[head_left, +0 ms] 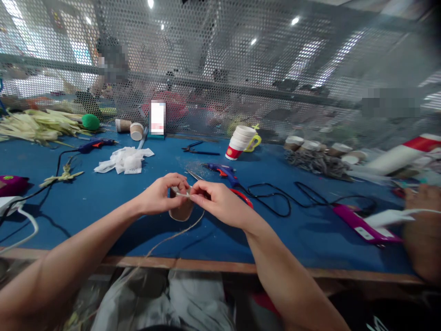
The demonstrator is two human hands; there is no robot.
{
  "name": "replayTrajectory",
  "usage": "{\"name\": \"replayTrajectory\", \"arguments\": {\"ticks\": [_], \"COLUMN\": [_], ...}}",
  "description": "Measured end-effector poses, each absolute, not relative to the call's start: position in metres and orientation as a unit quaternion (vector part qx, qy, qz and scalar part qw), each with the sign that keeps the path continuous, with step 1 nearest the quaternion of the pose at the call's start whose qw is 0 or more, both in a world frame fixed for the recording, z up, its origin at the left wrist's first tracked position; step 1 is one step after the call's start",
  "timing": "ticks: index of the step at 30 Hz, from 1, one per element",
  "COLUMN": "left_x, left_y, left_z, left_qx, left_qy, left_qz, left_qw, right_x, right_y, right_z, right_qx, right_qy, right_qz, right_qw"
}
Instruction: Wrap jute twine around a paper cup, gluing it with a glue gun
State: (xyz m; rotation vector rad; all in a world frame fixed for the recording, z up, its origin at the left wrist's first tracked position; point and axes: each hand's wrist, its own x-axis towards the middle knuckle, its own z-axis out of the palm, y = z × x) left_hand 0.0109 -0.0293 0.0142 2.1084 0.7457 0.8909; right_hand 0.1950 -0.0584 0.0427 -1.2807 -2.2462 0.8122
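A small brown paper cup (181, 213) stands at the middle of the blue table, close in front of me. My left hand (163, 195) is closed on its rim, with fingers and thumb over the top edge. My right hand (216, 201) pinches a thin strand of twine (172, 236) at the rim's right side. The twine's tail hangs down across the table edge toward my lap. Just beyond my right hand lie scissors with red handles (244, 197), partly hidden by it. A blue glue gun (223, 171) rests behind them.
Stacked paper cups (237, 142), pliers (200, 149) and a lit phone (157, 118) stand or lie farther back. White cloth (124, 160) and another glue gun (94, 145) are left. A purple power strip (365, 226) and a co-worker's arm (422, 230) are right. Perforated metal mesh (206, 59) rises behind.
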Motion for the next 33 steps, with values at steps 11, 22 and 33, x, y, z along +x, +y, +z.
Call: {"name": "replayTrajectory", "arguments": {"ticks": [11, 22, 33], "left_x": [0.006, 0.010, 0.006], "left_y": [-0.026, -0.028, -0.023], "left_z": [0.011, 0.018, 0.007], "left_qx": [0.798, 0.801, 0.743], "left_qy": [0.302, 0.312, 0.325], "left_qz": [0.340, 0.324, 0.388], "left_qw": [0.396, 0.395, 0.438], "right_x": [0.197, 0.196, 0.227], "right_y": [-0.052, -0.051, -0.029], "right_z": [0.038, 0.037, 0.053], "right_qx": [-0.459, -0.442, -0.592], "right_qy": [-0.788, -0.798, -0.687], "right_qz": [0.342, 0.334, 0.219], "right_qw": [0.227, 0.236, 0.362]}}
